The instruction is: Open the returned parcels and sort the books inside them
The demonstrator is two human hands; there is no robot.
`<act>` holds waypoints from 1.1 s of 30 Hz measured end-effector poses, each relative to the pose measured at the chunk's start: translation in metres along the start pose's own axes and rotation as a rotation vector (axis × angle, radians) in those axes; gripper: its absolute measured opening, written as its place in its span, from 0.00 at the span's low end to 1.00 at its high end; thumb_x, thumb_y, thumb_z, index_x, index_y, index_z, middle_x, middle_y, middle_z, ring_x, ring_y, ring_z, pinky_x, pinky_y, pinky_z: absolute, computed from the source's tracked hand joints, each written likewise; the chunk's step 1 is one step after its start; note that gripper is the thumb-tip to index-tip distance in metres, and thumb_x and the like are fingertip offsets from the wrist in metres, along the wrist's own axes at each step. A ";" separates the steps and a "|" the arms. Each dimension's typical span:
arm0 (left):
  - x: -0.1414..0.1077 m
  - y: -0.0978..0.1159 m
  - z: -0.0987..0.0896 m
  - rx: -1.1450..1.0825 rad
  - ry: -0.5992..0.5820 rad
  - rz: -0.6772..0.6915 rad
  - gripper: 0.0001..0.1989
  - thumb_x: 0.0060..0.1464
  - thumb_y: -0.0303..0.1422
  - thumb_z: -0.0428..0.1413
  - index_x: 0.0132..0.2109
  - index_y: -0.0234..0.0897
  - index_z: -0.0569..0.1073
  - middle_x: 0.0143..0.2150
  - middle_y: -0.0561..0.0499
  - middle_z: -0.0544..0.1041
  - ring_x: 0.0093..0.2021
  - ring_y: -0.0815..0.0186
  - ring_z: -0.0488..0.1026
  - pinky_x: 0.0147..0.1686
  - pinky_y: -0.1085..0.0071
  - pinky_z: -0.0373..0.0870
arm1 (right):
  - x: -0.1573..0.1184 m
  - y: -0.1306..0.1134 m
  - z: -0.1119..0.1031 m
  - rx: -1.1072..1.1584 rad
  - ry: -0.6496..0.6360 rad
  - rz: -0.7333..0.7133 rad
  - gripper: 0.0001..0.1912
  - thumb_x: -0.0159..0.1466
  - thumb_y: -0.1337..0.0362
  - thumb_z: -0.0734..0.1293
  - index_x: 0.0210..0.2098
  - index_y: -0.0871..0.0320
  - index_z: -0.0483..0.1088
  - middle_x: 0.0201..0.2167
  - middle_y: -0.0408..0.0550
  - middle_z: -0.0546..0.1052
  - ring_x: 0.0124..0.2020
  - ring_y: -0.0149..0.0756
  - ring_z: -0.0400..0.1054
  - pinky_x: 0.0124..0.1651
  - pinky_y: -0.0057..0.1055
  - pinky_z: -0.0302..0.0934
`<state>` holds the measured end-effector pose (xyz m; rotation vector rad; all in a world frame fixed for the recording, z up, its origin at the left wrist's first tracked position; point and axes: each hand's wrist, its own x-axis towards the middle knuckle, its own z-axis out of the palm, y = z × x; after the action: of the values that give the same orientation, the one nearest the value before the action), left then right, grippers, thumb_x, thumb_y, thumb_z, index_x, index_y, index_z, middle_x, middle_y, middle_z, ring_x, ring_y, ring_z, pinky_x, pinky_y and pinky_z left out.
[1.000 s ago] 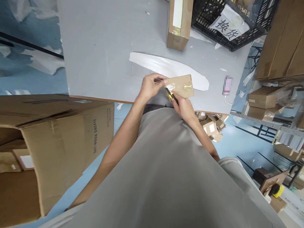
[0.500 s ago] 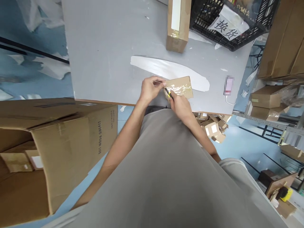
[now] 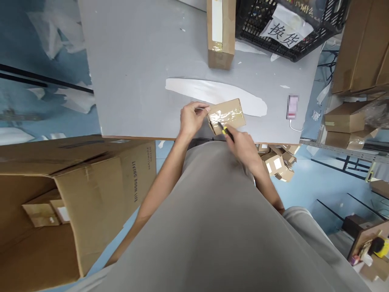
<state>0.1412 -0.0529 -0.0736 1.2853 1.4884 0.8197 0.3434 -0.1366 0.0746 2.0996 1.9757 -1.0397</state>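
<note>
A small cardboard box [image 3: 231,113] with shiny clear tape is at the front edge of the grey table [image 3: 136,97]. At its upper left corner, my left hand [image 3: 192,117] pinches the box. My right hand [image 3: 242,146] is closed around a black and yellow cutter [image 3: 227,132], whose tip points at the taped face near the box's left part. Whether the tip touches the tape cannot be made out. Behind the box lies a long white sheet [image 3: 212,91].
A long carton [image 3: 221,59] and a black crate [image 3: 261,34] with a paper sign stand at the back. A pink device [image 3: 292,107] with a cable lies on the right. A large open carton [image 3: 103,194] is at the lower left; small boxes [image 3: 278,162] lie below the table.
My right hand has moved right and slightly down with the cutter, away from the box's left end. My left hand stays at the box corner. The whole view has shifted slightly.
</note>
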 end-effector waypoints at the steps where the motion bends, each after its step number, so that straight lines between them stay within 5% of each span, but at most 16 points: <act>1: -0.001 0.003 0.000 0.015 0.007 0.014 0.11 0.66 0.39 0.66 0.51 0.40 0.86 0.52 0.45 0.87 0.53 0.53 0.84 0.60 0.57 0.82 | 0.000 0.008 -0.006 0.020 0.067 0.044 0.25 0.83 0.55 0.61 0.75 0.49 0.73 0.50 0.58 0.90 0.52 0.62 0.85 0.60 0.49 0.74; 5: -0.006 0.029 0.017 0.097 0.013 0.175 0.15 0.67 0.37 0.67 0.58 0.44 0.84 0.64 0.43 0.82 0.70 0.44 0.76 0.74 0.45 0.74 | 0.015 0.050 -0.013 0.085 0.307 0.227 0.27 0.84 0.51 0.58 0.74 0.57 0.72 0.55 0.65 0.88 0.55 0.63 0.85 0.61 0.50 0.73; 11: -0.022 0.057 0.064 0.293 -0.317 0.458 0.19 0.72 0.46 0.62 0.64 0.46 0.81 0.75 0.42 0.76 0.86 0.38 0.57 0.86 0.33 0.48 | 0.032 0.086 0.008 0.246 0.423 0.132 0.26 0.85 0.49 0.57 0.66 0.56 0.77 0.53 0.60 0.88 0.53 0.54 0.85 0.62 0.47 0.75; 23: -0.025 0.043 0.065 0.385 -0.350 0.537 0.25 0.75 0.48 0.59 0.71 0.46 0.78 0.81 0.41 0.71 0.89 0.35 0.48 0.86 0.27 0.39 | 0.035 0.067 0.004 0.012 0.278 0.089 0.28 0.84 0.56 0.56 0.77 0.56 0.71 0.63 0.63 0.83 0.64 0.60 0.79 0.68 0.55 0.73; 33: -0.025 0.033 0.072 0.350 -0.339 0.526 0.28 0.69 0.46 0.63 0.71 0.47 0.78 0.81 0.43 0.70 0.89 0.33 0.47 0.85 0.25 0.38 | 0.037 0.022 -0.006 -0.197 0.142 0.316 0.27 0.85 0.60 0.54 0.78 0.61 0.65 0.53 0.67 0.87 0.56 0.60 0.84 0.63 0.54 0.75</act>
<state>0.2195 -0.0770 -0.0595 2.0201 1.0583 0.6328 0.3639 -0.1054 0.0515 2.3250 1.6431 -0.6313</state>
